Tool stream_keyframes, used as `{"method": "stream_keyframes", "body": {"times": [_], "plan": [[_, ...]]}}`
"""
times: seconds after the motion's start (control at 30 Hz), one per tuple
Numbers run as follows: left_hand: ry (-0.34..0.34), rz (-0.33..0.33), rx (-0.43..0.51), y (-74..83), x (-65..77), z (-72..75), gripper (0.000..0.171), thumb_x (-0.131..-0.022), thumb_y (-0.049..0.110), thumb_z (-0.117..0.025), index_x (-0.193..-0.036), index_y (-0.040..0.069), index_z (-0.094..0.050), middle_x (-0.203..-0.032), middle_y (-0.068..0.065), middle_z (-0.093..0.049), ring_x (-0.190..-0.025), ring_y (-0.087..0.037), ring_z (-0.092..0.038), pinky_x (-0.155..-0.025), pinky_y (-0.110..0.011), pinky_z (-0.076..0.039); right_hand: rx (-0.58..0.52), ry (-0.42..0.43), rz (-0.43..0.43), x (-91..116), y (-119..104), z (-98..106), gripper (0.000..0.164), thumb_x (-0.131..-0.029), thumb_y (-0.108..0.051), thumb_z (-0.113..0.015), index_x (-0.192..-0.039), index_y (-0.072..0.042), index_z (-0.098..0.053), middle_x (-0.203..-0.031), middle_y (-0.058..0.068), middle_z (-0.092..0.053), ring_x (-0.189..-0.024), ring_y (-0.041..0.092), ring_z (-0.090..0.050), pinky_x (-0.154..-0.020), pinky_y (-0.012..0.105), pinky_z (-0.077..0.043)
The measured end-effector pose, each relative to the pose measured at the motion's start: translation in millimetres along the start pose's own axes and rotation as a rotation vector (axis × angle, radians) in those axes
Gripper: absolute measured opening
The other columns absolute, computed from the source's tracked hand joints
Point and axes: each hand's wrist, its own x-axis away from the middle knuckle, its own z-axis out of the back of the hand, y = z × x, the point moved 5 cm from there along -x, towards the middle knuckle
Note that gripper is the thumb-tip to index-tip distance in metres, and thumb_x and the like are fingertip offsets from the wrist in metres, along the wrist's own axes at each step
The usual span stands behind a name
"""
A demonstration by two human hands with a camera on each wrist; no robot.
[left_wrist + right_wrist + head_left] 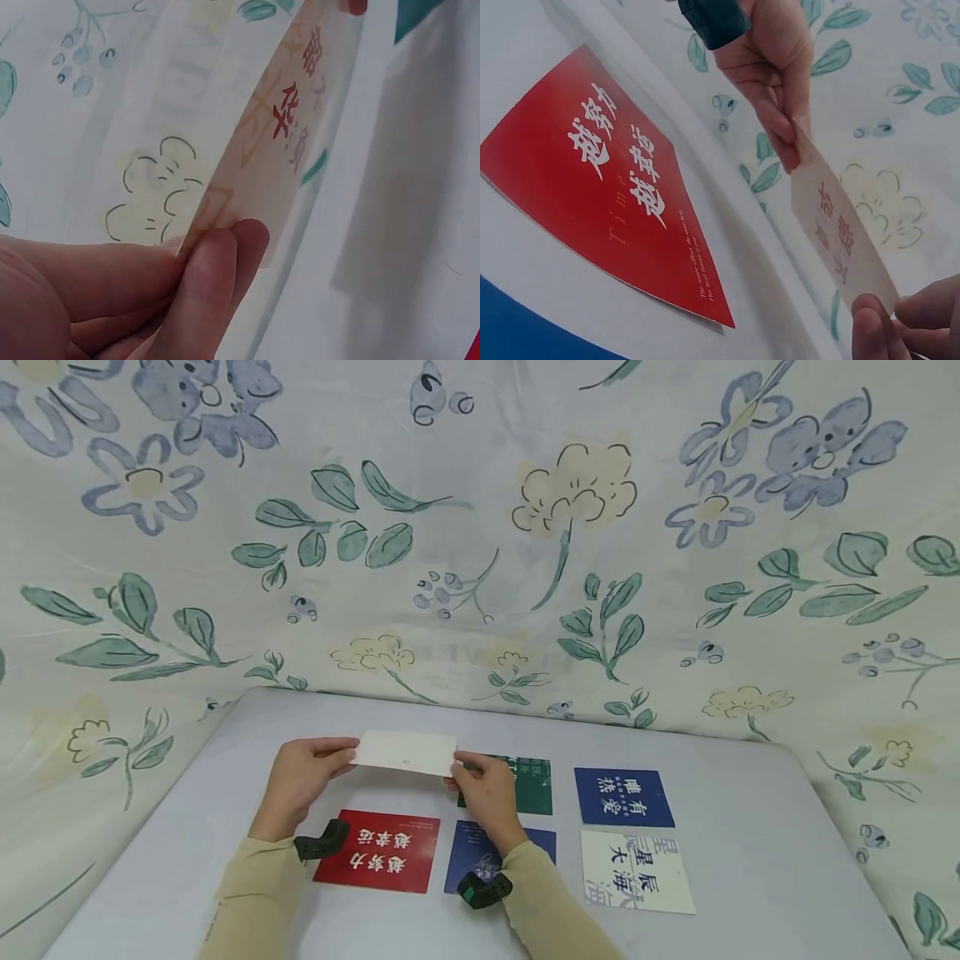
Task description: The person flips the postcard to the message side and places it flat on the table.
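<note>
A cream card [405, 753] is held up above the back of the table, stretched between both hands. My left hand [300, 777] pinches its left end between thumb and fingers, and my right hand [491, 797] pinches the right end. In the head view the card's near face looks plain, with one tiny mark. Red and orange characters show on the card's other face [262, 165] in the left wrist view. Beneath the right hand lies a green card [534, 787], partly covered. Below the right wrist is a blue card [465, 860], also partly hidden.
A red card [382, 852] with white characters lies at the front left. To the right are a dark blue card [624, 797] and, nearer, a white card [637, 872] with dark characters. Flower-patterned cloth [480, 568] hangs behind the white table [750, 827].
</note>
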Motion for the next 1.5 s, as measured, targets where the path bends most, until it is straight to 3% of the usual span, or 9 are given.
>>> {"method": "stream_keyframes", "body": {"times": [0.2,0.37,0.63,0.93,1.23,1.5], "plan": [[-0.004,0.001,-0.055,-0.2,1.4,-1.5,0.035,-0.1,0.012,-0.061,-0.13,-0.007,-0.063,-0.133,-0.029,-0.058,-0.104,-0.033,-0.069,-0.091,-0.039,-0.056,0.046,0.002,0.022,0.1,-0.8,0.2,0.029,-0.093,-0.009,-0.067,-0.12,0.001,-0.071,-0.078,0.009,-0.075,-0.072,0.017,-0.073,-0.051,0.021,-0.038],[-0.008,0.023,-0.089,-0.3,2.6,-3.4,0.035,-0.1,0.013,-0.06,-0.13,-0.005,-0.063,-0.135,-0.029,-0.056,-0.104,-0.035,-0.069,-0.093,-0.045,-0.056,0.067,0.004,0.052,1.0,-1.3,1.0,0.029,-0.092,-0.007,-0.067,-0.12,0.001,-0.071,-0.076,0.009,-0.075,-0.07,0.017,-0.073,-0.048,0.021,-0.035],[0.015,0.031,-0.105,-1.8,0.3,-5.6,0.036,-0.1,0.012,-0.06,-0.131,-0.005,-0.063,-0.137,-0.029,-0.055,-0.109,-0.038,-0.066,-0.093,-0.046,-0.055,0.093,0.011,0.096,1.4,-0.8,0.0,0.029,-0.092,-0.005,-0.068,-0.12,0.0,-0.07,-0.074,0.009,-0.074,-0.069,0.021,-0.073,-0.047,0.021,-0.037],[0.048,0.027,-0.143,-1.3,0.4,-7.6,0.034,-0.098,0.009,-0.061,-0.128,-0.007,-0.064,-0.13,-0.029,-0.061,-0.106,-0.038,-0.068,-0.091,-0.049,-0.056,0.131,0.008,0.114,2.4,-0.3,-0.6,0.028,-0.09,-0.005,-0.069,-0.117,-0.002,-0.071,-0.076,0.007,-0.074,-0.067,0.017,-0.071,-0.05,0.022,-0.045],[0.03,0.042,-0.186,-0.5,2.4,-9.2,0.036,-0.098,0.009,-0.061,-0.13,-0.007,-0.062,-0.134,-0.03,-0.057,-0.104,-0.038,-0.069,-0.093,-0.05,-0.055,0.186,0.009,0.153,3.8,-1.8,-0.3,0.028,-0.088,-0.004,-0.069,-0.117,-0.004,-0.072,-0.093,0.011,-0.074,-0.076,0.014,-0.071,-0.06,0.024,-0.055],[0.027,0.034,-0.235,-3.7,-0.1,-11.1,0.035,-0.096,0.005,-0.063,-0.128,-0.008,-0.063,-0.129,-0.032,-0.059,-0.096,-0.035,-0.07,-0.083,-0.041,-0.06,0.178,-0.012,0.166,3.9,-1.3,-0.8,0.028,-0.088,-0.002,-0.069,-0.116,-0.001,-0.071,-0.101,0.014,-0.072,-0.086,0.019,-0.073,-0.07,0.027,-0.059]]}}
